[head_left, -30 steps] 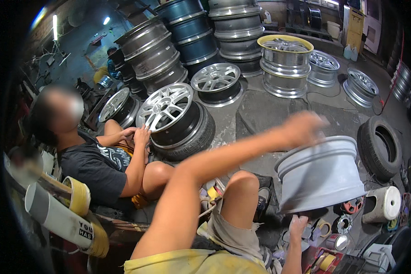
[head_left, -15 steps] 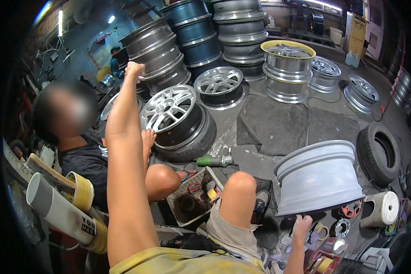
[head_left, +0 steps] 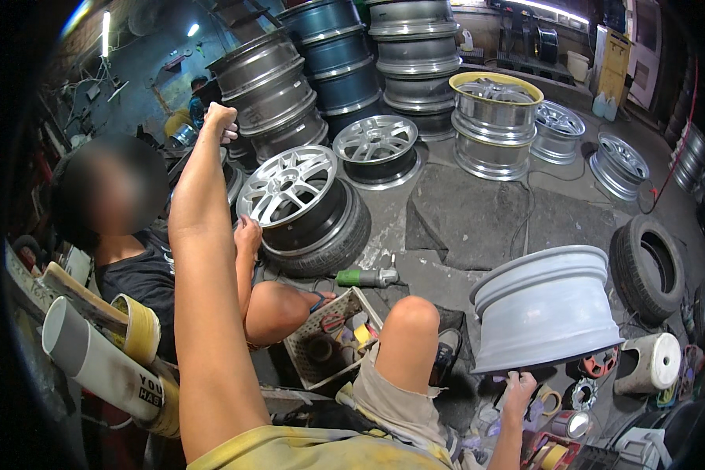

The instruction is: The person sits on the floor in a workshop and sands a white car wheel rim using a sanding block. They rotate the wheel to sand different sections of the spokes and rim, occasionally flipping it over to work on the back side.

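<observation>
I am seeing the grey wheel barrel [head_left: 544, 313] sitting at the near right, tilted, presumably so that its curved wall is presenting itself to reach. The right hand [head_left: 517, 389] is touching its lower near edge from below, seemingly steadying it; its fingertips are hidden, so I cannot tell how firmly they are grasping. The left hand [head_left: 220, 117] is hanging out at the far left before a stack of rims [head_left: 266, 86], fingers curling, and I cannot tell whether they are enclosing anything. Right of the barrel, a white stool [head_left: 650, 363] and a loose tyre [head_left: 628, 270] are crowding its edge; beyond, a dark mat [head_left: 478, 211] is offering the widest room. Leftward, a crate [head_left: 296, 348] and a green grinder [head_left: 368, 277] are narrowing the floor, while a spoked wheel [head_left: 287, 184] is resting on a flat-lying tyre [head_left: 348, 249], probably for height.
</observation>
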{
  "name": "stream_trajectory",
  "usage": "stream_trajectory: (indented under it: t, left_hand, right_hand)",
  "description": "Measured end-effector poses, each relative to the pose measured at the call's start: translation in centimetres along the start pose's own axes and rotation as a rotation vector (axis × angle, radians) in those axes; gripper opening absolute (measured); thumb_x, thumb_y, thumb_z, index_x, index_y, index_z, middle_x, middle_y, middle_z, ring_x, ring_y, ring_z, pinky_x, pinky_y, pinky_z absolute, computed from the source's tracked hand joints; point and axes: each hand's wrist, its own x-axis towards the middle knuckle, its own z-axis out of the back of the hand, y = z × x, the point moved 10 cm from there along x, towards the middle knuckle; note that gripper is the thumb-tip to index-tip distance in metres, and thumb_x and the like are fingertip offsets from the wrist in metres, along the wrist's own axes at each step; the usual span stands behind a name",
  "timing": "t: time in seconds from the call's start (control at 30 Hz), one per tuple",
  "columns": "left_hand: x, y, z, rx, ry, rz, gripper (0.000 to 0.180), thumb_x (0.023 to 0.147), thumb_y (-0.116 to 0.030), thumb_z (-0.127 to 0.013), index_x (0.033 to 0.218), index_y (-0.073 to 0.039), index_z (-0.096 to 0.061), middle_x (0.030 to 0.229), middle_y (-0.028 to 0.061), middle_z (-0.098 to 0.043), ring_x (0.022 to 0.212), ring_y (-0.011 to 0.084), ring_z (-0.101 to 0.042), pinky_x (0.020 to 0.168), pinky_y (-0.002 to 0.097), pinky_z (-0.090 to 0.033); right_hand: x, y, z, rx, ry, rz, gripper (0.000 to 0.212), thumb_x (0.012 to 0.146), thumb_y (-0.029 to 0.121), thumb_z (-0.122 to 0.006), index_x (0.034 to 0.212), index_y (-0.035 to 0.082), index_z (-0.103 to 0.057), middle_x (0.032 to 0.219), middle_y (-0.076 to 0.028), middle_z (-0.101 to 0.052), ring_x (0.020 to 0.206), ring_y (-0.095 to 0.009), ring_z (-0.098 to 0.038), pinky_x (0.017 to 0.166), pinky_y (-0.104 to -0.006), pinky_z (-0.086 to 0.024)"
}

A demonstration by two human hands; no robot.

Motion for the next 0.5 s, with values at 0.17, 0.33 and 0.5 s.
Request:
stream_trajectory:
  t: [0.17,0.33,0.5]
  left_hand:
    - [1.3,1.9,0.9,-0.043,0.06,0.01,0.056,0.094,-0.021,-0.049,0.145,-0.013,-0.029,0.09,0.0146,-0.071,0.062,0.0288,-0.07,0.058,0.0433,-0.057]
    - [0.6,2.4,1.1,-0.049,-0.002,0.061,0.049,0.097,-0.026,-0.046,0.143,-0.015,-0.034,0.093,0.0166,-0.071,0.064,0.033,-0.071,0.059,0.0477,-0.057]
    - [0.1,2.5,1.8,-0.066,-0.072,0.05,0.04,0.099,-0.029,-0.045,0.135,-0.013,-0.044,0.096,0.0197,-0.071,0.066,0.0371,-0.07,0.057,0.0517,-0.056]
  right_hand:
    - [-1.6,3.7,-1.0,0.066,0.071,-0.038,0.02,0.085,0.011,-0.066,0.077,-0.003,-0.054,0.072,-0.004,-0.049,0.073,-0.016,-0.046,0.07,-0.0351,-0.039]
    - [-0.7,1.8,-0.5,-0.015,0.112,-0.047,0.011,0.089,0.008,-0.063,0.088,0.001,-0.056,0.081,-0.002,-0.052,0.075,-0.012,-0.054,0.07,-0.0282,-0.048]
    - [0.0,-0.8,0.4,-0.014,-0.051,0.03,0.01,0.089,0.008,-0.062,0.09,0.001,-0.056,0.084,-0.002,-0.053,0.078,-0.012,-0.054,0.071,-0.0288,-0.049]
